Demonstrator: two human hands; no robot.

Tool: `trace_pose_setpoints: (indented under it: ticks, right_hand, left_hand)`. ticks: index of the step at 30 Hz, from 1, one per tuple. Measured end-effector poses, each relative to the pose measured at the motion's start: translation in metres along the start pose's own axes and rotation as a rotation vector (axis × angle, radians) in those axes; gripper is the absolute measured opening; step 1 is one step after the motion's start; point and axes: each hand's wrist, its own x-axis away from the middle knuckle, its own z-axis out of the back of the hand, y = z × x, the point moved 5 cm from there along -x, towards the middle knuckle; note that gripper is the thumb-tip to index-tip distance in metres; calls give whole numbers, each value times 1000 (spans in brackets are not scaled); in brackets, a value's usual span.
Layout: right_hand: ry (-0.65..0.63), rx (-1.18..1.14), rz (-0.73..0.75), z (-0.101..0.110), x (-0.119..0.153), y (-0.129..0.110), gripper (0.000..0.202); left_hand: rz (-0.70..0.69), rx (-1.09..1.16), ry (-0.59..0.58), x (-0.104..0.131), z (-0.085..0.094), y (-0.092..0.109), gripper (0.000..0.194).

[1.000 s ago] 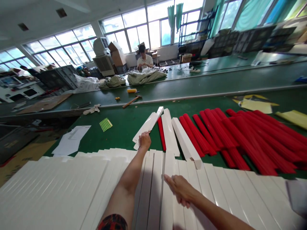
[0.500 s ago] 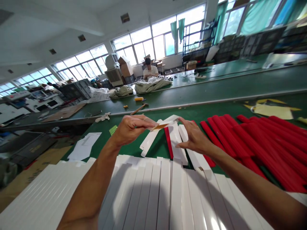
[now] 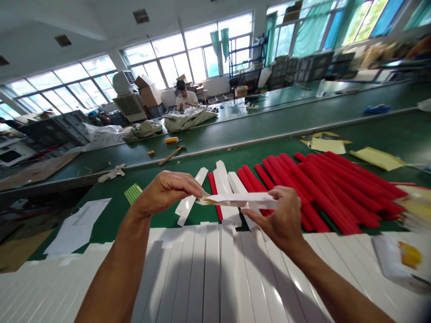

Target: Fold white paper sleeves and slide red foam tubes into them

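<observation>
Between my hands, above the green table, is a long narrow white box (image 3: 240, 198), held roughly level, with brownish inner card showing at its left end. My left hand (image 3: 168, 188) pinches that left end near the flaps. My right hand (image 3: 284, 213) grips the other end, thumb below and fingers over the top. Under the box lie more white boxes (image 3: 220, 179) and a thin red piece (image 3: 213, 184). Right in front of me, long white boxes (image 3: 212, 264) lie side by side in a broad row.
Red ribbed tubes (image 3: 323, 188) are heaped at the right. A white sheet of paper (image 3: 81, 224) and a green dotted sticker sheet (image 3: 133, 193) lie at the left. Beyond are a hammer (image 3: 171, 154), a yellow roll (image 3: 171, 140) and a seated person (image 3: 186, 98).
My right hand has moved right and lower, now gripping the far end of the white box, which is seen more at full length. The view has turned to the right.
</observation>
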Motion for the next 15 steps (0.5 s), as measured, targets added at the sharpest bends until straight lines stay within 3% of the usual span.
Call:
trace_pose_setpoints:
  ticks: [2, 4, 6, 8, 10, 12, 14, 15]
  right_hand:
    - [-236, -75, 51, 6, -1, 3, 84]
    - [-710, -343, 57, -3, 7, 4, 88]
    - [-1178, -704, -50, -11, 26, 2, 84]
    - [-1394, -1016, -251, -13, 44, 0, 74]
    - [-1384, -1192, -450, -19, 59, 1, 67]
    - [-1273, -1224, -587, -27, 71, 6, 62]
    - [-1128, -1145, -639, -35, 76, 11, 60]
    - [-1064, -1079, -640, -38, 76, 14, 59]
  left_hand:
    - [-10, 26, -106, -8, -7, 4, 18]
    - [-17, 65, -191, -19, -15, 9, 20]
    - [-22, 113, -232, -31, -25, 10, 21]
    - [-23, 158, -230, -43, -36, 6, 22]
    - [-1, 198, -120, -50, -45, -3, 19]
    - [63, 262, 159, -51, -54, -20, 26]
    - [185, 373, 472, -43, -71, -41, 72]
    - [266, 440, 561, -37, -87, -52, 97]
